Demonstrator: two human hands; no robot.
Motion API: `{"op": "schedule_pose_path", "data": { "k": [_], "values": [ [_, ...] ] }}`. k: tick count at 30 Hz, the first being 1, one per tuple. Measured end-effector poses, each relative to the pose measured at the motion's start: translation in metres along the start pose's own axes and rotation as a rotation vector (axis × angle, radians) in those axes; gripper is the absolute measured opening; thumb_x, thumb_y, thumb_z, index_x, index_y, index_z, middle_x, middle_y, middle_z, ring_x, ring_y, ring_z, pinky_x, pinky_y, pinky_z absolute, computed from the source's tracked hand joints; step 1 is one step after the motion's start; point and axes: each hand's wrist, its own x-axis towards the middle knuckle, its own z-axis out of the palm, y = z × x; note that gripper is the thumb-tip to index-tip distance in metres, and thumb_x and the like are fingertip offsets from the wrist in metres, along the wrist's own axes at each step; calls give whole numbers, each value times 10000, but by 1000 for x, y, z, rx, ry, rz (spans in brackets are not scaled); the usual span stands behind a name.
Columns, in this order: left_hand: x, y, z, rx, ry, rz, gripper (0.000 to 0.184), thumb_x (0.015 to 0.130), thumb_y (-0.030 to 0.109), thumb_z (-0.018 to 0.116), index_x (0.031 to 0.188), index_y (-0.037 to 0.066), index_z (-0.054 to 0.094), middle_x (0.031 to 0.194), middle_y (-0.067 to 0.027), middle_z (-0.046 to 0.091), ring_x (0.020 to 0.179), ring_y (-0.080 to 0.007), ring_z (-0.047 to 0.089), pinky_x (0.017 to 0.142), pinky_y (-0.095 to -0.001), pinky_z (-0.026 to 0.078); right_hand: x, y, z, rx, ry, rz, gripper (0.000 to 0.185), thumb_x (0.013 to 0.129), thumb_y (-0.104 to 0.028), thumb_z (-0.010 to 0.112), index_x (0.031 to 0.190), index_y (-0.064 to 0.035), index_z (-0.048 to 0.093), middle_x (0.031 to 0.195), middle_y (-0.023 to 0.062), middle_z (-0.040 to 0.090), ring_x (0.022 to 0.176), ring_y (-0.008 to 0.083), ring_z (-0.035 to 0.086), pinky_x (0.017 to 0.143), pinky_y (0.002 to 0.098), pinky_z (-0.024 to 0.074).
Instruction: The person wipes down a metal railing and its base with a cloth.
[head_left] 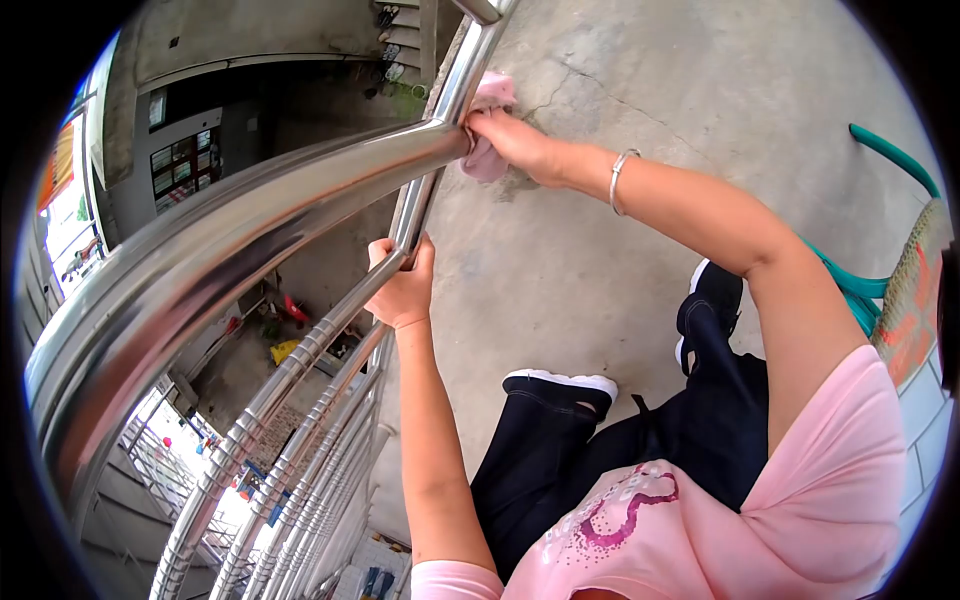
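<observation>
A shiny metal railing point(300, 185) with a thick top rail runs along the left of the head view. My right hand point(515, 145) grips a pink cloth point(487, 165) and presses it against the post just by the top rail's joint. Part of the cloth sticks out above and below the hand. Lower down, my left hand point(403, 292) is closed around the railing where a thinner lower bar point(335, 315) meets the post. A silver bangle point(617, 182) circles the right wrist.
Concrete floor point(620, 300) with cracks lies under my feet. Beyond the railing there is a drop to a lower yard point(250, 350) and a building with a barred window point(185, 168). To the right are a green curved tube point(890, 160) and a woven sack point(915, 290).
</observation>
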Motion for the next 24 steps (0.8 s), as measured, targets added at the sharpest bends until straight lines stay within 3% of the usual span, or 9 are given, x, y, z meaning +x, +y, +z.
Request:
{"op": "schedule_pose_path", "data": {
  "k": [7,9,11,13,16,19,21,23,24],
  "values": [
    [0,2,-2,-21,17,8,359,698,429,752,730,141,539,488,11,524,468,-242,571,491,-369,462,-33,-3,8,-279,-154,-211,356,861,-167,513,1193,-58,447,1036,52,501,1014,127,468,883,293,404],
    [0,1,-1,-17,31,16,360,684,414,759,714,139,529,490,10,529,455,-224,564,473,-354,450,-45,-8,11,-183,-227,-161,464,795,-50,582,1234,-72,432,1032,50,504,1003,118,495,847,300,436],
    [1,1,-1,-12,48,25,362,669,399,767,698,136,519,491,8,534,443,-205,558,455,-339,438,-48,-5,12,-29,-89,-383,525,752,-14,631,1233,-43,421,1043,69,520,1003,131,525,827,310,458],
    [1,2,-1,-24,31,13,357,694,425,759,722,141,544,480,18,520,452,-227,563,484,-359,459,-23,10,2,-110,-134,-362,553,724,-36,692,1209,-63,428,1051,79,535,1015,162,540,854,348,453],
    [1,2,-1,-21,14,-4,356,689,420,765,720,141,545,477,22,520,447,-213,560,482,-350,456,6,25,-2,-570,79,-882,558,697,-162,770,1162,-119,465,1013,81,583,975,262,559,869,392,416],
    [1,1,0,-44,28,16,353,685,413,768,718,142,545,477,25,523,444,-203,558,480,-341,452,19,15,-11,-850,14,-799,532,688,-232,779,1110,-78,493,977,90,589,901,257,556,801,374,430],
    [1,2,1,-43,35,15,347,683,404,770,716,142,545,477,29,524,441,-196,555,479,-335,450,19,-10,-15,-947,-8,-792,415,659,-313,775,937,-60,597,822,100,626,850,276,582,788,340,433],
    [1,1,1,-63,35,13,344,685,400,769,715,141,544,477,32,523,440,-195,553,479,-334,450,19,-26,-17,-1210,-180,-498,274,638,-274,751,685,-39,620,670,98,615,761,268,601,788,317,435],
    [0,1,1,-60,36,9,344,685,400,769,715,141,544,477,32,523,440,-195,553,479,-334,450,34,-13,-25,-1157,-169,-597,225,598,-210,735,561,-42,590,597,67,596,715,249,601,766,311,440]
  ]
}}
